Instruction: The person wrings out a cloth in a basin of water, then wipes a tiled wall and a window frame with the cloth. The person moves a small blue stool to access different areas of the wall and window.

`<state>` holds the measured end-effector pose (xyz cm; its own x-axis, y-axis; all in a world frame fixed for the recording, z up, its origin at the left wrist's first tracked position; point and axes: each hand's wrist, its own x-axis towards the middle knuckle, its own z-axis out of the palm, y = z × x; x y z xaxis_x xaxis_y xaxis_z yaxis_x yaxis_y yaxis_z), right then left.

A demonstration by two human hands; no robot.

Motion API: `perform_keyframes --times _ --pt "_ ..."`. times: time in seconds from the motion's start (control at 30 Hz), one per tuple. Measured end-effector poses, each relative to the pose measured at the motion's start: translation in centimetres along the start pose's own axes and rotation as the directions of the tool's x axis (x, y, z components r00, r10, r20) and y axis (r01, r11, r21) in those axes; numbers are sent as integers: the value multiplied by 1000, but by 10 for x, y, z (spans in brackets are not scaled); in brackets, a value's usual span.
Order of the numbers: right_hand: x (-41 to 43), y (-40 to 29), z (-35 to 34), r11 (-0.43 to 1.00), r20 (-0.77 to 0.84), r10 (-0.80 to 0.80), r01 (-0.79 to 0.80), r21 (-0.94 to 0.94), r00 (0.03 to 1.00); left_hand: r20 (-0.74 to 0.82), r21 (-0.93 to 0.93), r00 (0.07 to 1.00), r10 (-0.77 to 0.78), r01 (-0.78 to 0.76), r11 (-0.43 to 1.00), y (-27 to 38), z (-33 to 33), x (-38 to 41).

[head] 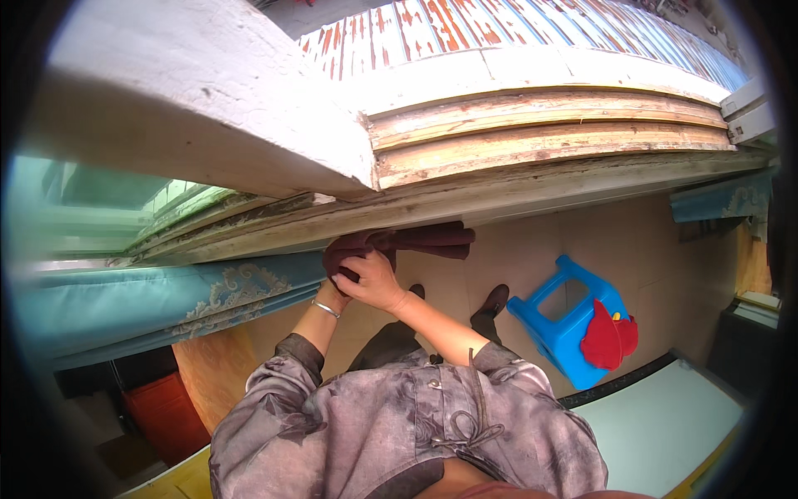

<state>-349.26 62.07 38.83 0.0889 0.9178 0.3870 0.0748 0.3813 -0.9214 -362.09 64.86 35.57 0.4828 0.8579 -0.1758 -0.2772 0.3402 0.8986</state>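
A dark maroon cloth [430,241] is bunched in front of me, just below the window frame, with one end hanging off to the right. My right hand [373,280] grips the bunched part from above. Beneath it and mostly hidden by cloth and right hand is my left hand [336,293], with a silver bangle [325,308] around its wrist. The left fingers seem to be wrapped in the cloth. Right beside the hands hangs a blue curtain [305,265] with pale scroll embroidery.
The weathered wooden window sill track [548,143] runs across, with a white window post [249,106] at left. Outside lies a rusted corrugated roof [436,31]. A blue plastic stool [561,324] on the tiled floor bears red cloth or gloves [605,337]. A pale-topped table [667,430] stands at lower right.
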Motion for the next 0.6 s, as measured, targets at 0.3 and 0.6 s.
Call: perform_keyframes --times 0.3,0.6 --pt "1 -17 19 544 197 649 -629 555 735 -472 -599 827 -304 -48 799 34 -27 -49" --pt "-15 3 -72 606 -273 731 -411 682 626 -383 -632 784 -488 163 758 18 35 16"
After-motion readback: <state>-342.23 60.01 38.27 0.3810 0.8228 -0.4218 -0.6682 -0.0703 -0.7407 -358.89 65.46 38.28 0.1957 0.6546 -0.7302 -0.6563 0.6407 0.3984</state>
